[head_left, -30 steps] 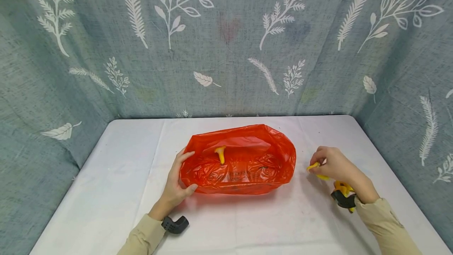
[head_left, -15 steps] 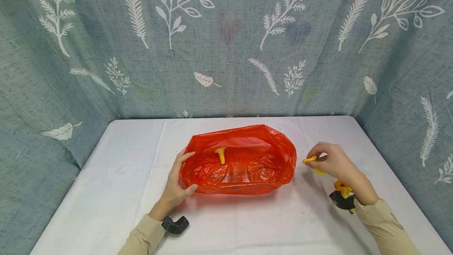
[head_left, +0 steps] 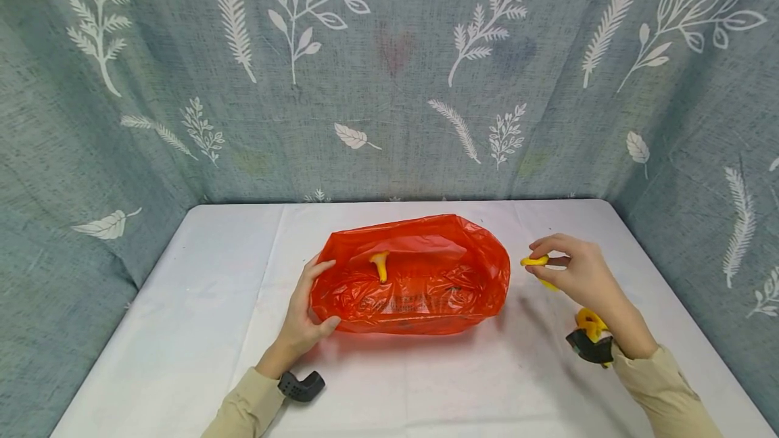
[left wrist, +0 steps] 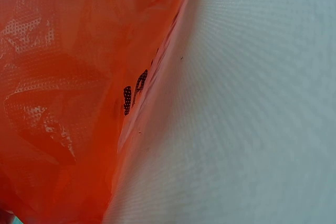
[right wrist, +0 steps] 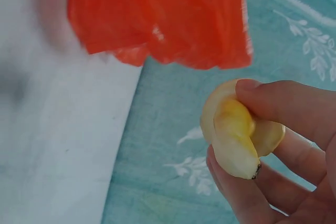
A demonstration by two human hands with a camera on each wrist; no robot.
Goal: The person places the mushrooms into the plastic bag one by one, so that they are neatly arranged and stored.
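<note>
Yellow piece (head_left: 535, 261), maybe a mushroom: our right hand (head_left: 578, 276) pinches it in its fingers (right wrist: 278, 103), off the surface (head_left: 201, 303), right of the bag (head_left: 414, 276). Left hand (head_left: 301, 320) cups the bag's end, fingers apart.

left hand (head_left: 302, 320): flat, fingers spread, thumb tucked forward | right hand (head_left: 575, 272): raised, fingers (right wrist: 283, 106) and thumb pinched together | both forearms sleeved, wrists carrying what look like camera mounts

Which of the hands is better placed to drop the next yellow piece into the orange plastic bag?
Right. The right hand already pinches a small yellow piece beside the orange plastic bag; the left hand steadies the bag's rim.
</note>
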